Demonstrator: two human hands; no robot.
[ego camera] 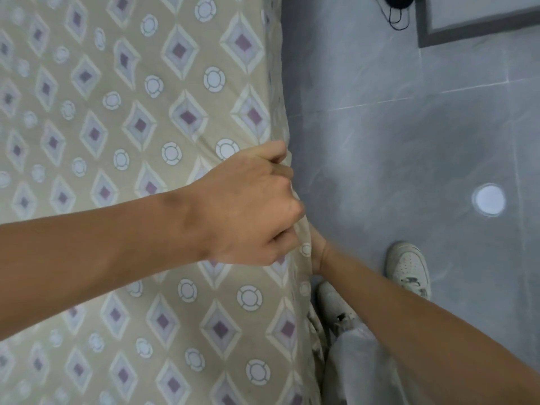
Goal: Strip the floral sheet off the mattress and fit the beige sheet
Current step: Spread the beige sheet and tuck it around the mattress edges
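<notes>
Open floor (409,135) right of mattress edge (280,83)

Soft even daylight, faint shadows; round glare spot on floor (409,141) (slight overall softness).

My right hand (317,255) is hidden past the wrist behind the sheet (117,112) edge, so its fingers can't be made out. The sheet covers the mattress entirely.

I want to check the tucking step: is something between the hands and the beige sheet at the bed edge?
Nothing visible. The left hand grips the beige sheet at the mattress edge; the right hand reaches under that edge, its fingers hidden by the fabric.
</notes>
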